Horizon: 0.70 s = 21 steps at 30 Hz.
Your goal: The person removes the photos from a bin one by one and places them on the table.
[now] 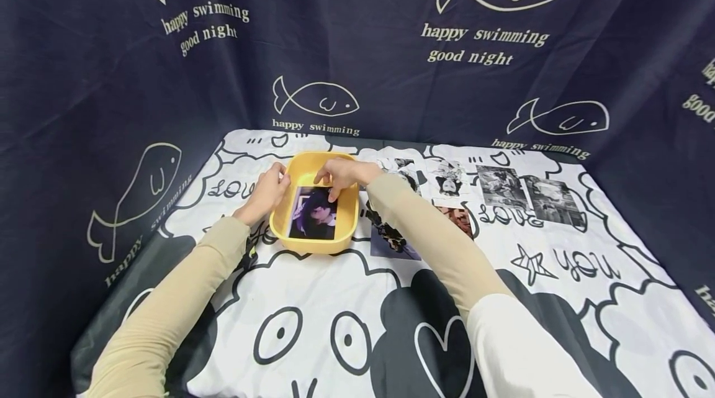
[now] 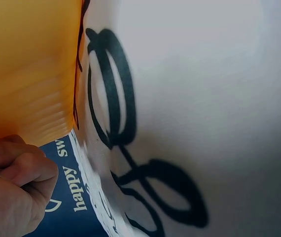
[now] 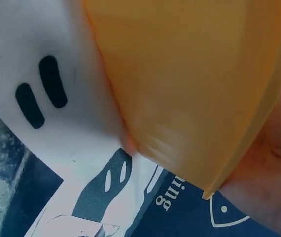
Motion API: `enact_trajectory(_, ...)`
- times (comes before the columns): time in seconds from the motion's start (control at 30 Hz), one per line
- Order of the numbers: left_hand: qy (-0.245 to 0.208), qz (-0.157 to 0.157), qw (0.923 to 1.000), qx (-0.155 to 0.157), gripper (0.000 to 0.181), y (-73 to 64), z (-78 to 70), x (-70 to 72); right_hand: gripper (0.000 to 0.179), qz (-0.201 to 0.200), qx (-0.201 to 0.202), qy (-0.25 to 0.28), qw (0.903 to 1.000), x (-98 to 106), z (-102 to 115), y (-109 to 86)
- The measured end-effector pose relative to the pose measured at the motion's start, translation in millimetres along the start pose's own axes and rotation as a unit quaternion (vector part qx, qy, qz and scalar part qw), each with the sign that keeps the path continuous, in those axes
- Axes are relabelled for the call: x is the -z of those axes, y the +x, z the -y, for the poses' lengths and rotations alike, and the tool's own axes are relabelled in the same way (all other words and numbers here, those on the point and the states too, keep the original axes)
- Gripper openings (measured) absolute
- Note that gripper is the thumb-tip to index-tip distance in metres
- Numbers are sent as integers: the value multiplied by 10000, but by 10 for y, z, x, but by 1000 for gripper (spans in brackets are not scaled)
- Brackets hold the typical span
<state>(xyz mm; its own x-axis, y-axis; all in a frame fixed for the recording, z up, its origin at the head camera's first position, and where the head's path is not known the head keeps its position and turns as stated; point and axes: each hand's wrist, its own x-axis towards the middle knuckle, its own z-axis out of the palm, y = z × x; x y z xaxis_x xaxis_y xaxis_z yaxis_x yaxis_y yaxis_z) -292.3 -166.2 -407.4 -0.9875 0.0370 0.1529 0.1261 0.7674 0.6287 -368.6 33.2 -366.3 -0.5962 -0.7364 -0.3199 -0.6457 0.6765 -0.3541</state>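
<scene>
A yellow plastic basin (image 1: 313,246) stands on the patterned cloth. My left hand (image 1: 269,189) grips its left rim; in the left wrist view, curled fingers (image 2: 29,168) lie against the basin's outer wall (image 2: 27,64). Inside the basin is a dark, purple-toned picture print (image 1: 313,218). My right hand (image 1: 343,176) reaches over the right rim and pinches the print's upper edge, thumb on its face. Only the heel of that hand (image 3: 263,168) shows in the right wrist view, behind the basin wall (image 3: 180,74); its fingertips are hidden there.
To the basin's right lie several prints, including two black-and-white ones (image 1: 499,185) and a pale one (image 1: 447,179). My right forearm partly covers a purplish print (image 1: 391,248) and a reddish one (image 1: 459,219). A dark blue fish-print curtain (image 1: 391,87) hangs behind.
</scene>
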Motion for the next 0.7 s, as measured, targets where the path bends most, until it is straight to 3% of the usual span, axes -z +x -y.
enact_trajectory(0.23, 39, -28, 9999, 89, 21, 26, 12, -5, 62, 222, 7, 333, 9992, 14, -19, 24)
enact_trajectory(0.7, 78, -72, 9999, -2, 18, 26, 20, -5, 62, 214, -38, 327, 9992, -27, -23, 100)
